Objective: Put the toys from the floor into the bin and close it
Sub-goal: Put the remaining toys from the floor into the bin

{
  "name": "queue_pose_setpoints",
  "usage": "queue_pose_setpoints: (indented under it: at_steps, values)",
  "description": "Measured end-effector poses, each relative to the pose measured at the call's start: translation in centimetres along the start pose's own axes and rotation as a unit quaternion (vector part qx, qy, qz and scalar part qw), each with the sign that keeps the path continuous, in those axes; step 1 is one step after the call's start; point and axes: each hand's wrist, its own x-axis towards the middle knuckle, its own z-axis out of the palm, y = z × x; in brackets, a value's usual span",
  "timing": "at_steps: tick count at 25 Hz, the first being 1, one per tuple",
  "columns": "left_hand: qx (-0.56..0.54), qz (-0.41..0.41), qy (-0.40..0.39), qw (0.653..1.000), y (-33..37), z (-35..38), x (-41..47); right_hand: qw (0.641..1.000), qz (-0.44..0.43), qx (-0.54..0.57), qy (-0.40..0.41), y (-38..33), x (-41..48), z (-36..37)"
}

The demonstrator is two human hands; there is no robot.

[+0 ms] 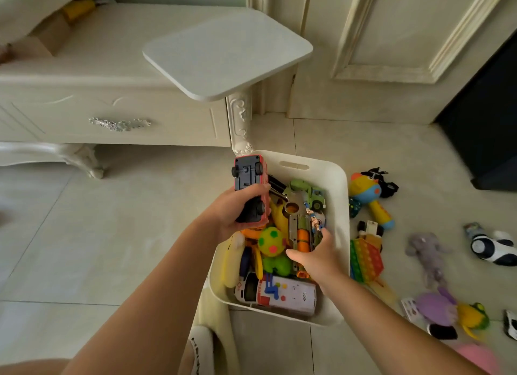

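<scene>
While the white bin [340, 179] stands open on the tiled floor [112, 234], toys fill it.
Left hand [237, 209] grips a red toy truck [250, 173], wheels up, above the left rim; right hand [319, 258] rests on the contents, grip indeterminate; cream cabinet [167, 114] behind.

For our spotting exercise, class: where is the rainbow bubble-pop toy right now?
In the head view, the rainbow-coloured bubble-pop toy lies on the tiled floor just right of the white plastic bin, next to a small white toy car.

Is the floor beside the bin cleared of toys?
No, a rainbow pop toy and a grey plush, among others, lie on the floor right of the bin.
</scene>
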Motion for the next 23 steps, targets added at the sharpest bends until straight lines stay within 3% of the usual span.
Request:
queue_pose_setpoints:
  at_steps: [3,6,11,14,16,18,20,23]
  values:
    - [0.066,-0.047,0.011,0.997,-1.5,-0.1,0.5,0.997,0.028,0.043,-0.056,0.6,0.8,0.2]
    - [0.089,-0.068,0.017,0.994,-2.9,-0.2,0.8,0.998,0.030,0.026,-0.042,0.4,1.7,0.3]
    - [0.104,-0.069,0.011,0.992,-3.1,-0.7,1.0,0.971,0.041,-0.228,-0.052,-1.5,1.9,0.9]
    - [0.155,-0.091,-0.008,0.984,-2.8,-1.3,1.4,0.948,-0.035,-0.315,-0.019,-3.2,1.6,0.9]
    - [0.225,-0.126,-0.038,0.965,-3.1,-1.5,1.4,0.966,-0.120,-0.230,-0.016,-4.6,1.0,1.0]
    - [0.266,-0.155,-0.057,0.950,-3.8,-1.7,1.2,0.979,-0.116,-0.027,-0.166,-6.0,0.1,1.2]
    - [0.252,-0.180,-0.078,0.948,-3.9,-1.6,0.6,0.945,-0.039,0.117,-0.304,-6.0,-0.3,1.7]
    - [0.201,-0.181,-0.116,0.956,-3.4,-1.4,0.0,0.944,-0.047,0.077,-0.318,-4.6,0.4,2.3]
